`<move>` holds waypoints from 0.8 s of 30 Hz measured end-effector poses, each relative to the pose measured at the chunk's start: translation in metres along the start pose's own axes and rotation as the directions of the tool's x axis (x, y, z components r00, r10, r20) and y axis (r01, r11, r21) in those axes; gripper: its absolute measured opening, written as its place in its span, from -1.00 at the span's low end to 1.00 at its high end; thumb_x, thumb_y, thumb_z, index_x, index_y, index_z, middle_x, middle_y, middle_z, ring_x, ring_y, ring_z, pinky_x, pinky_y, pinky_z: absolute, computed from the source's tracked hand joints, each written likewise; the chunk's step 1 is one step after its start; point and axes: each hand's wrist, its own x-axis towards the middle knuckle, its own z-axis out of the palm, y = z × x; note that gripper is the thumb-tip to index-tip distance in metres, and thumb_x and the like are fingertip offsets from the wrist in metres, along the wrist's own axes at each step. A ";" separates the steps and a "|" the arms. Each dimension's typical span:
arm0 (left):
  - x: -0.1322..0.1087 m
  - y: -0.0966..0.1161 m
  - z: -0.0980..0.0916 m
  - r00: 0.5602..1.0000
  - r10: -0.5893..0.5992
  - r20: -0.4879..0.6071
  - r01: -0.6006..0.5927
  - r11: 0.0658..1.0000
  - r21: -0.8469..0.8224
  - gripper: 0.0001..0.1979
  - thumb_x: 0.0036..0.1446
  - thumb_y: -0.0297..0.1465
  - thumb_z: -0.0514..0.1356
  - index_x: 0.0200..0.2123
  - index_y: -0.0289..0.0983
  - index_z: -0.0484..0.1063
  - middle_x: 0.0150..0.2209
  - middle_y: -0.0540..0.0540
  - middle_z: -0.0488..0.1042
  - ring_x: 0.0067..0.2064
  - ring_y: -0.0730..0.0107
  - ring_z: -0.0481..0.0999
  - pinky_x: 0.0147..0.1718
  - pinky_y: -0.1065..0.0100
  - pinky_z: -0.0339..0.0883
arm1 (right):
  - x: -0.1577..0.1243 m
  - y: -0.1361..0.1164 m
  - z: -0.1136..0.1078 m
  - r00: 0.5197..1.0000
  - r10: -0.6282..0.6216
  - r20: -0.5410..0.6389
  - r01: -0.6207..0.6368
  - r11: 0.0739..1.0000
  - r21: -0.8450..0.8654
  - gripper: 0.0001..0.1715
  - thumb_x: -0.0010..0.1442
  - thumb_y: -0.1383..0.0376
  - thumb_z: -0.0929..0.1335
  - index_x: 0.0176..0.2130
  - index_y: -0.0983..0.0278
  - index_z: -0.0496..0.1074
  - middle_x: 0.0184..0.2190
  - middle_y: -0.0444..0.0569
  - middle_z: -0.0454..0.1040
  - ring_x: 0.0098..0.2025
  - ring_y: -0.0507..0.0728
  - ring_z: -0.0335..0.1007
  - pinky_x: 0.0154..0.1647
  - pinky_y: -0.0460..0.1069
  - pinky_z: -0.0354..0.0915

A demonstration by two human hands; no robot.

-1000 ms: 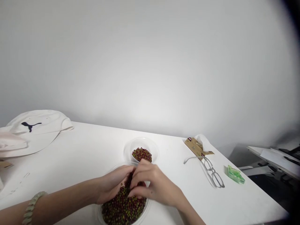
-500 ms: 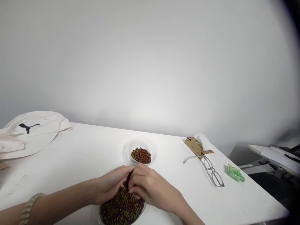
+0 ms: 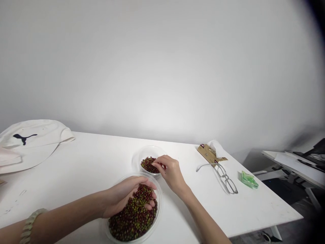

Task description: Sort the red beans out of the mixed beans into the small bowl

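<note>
Nearest, at the left wrist, sits a pale green ruffled fabric band (image 3: 33, 224); the left forearm runs from nine o'clock to a large round clear plastic bowl (image 3: 158, 217), the centre of the clock here, standing on a white flat-topped table (image 3: 101, 154). In that bowl lies a heap of small dark-red and green beans (image 3: 132, 220). The left hand (image 3: 120, 199) rests inside the bowl's upper half, palm up, thumb apart from the loosely curled fingers, cupping some of the beans. Between twelve and one o'clock, just beyond the large bowl, stands a smaller round clear plastic bowl (image 3: 147, 150) with a lesser pile of the same red and green beans (image 3: 148, 164). The right hand (image 3: 170, 170) reaches in from four o'clock over the smaller bowl's right side; its thumb and fingertips are drawn together in a pinch above the pile, and whether a bean sits between them is too small to tell. Well apart, between two and three o'clock, lie grey-framed eyeglasses (image 3: 226, 178), one temple spread out, and past them a translucent bright-green plastic packet (image 3: 249, 180). At two o'clock, just behind the eyeglasses, is a brown cardboard pack (image 3: 208, 155) with a white tissue (image 3: 217, 149) sticking out. At ten o'clock rests a white fabric cap (image 3: 38, 135) bearing a black leaping-cat emblem. A pale grey wall (image 3: 157, 67) rises behind.
</note>
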 end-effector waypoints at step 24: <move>-0.001 0.000 0.000 0.999 0.040 0.022 -0.040 0.999 0.009 -0.76 -0.02 -0.25 0.05 -0.35 -0.27 0.38 -0.36 -0.04 0.45 -0.39 0.40 0.42 -0.21 0.33 0.23 | 0.001 -0.001 -0.009 1.000 0.004 -0.009 -0.006 0.989 -0.146 -0.84 0.17 0.25 0.27 -0.35 0.23 0.42 -0.43 -0.08 0.47 -0.35 0.09 0.30 -0.29 0.00 0.23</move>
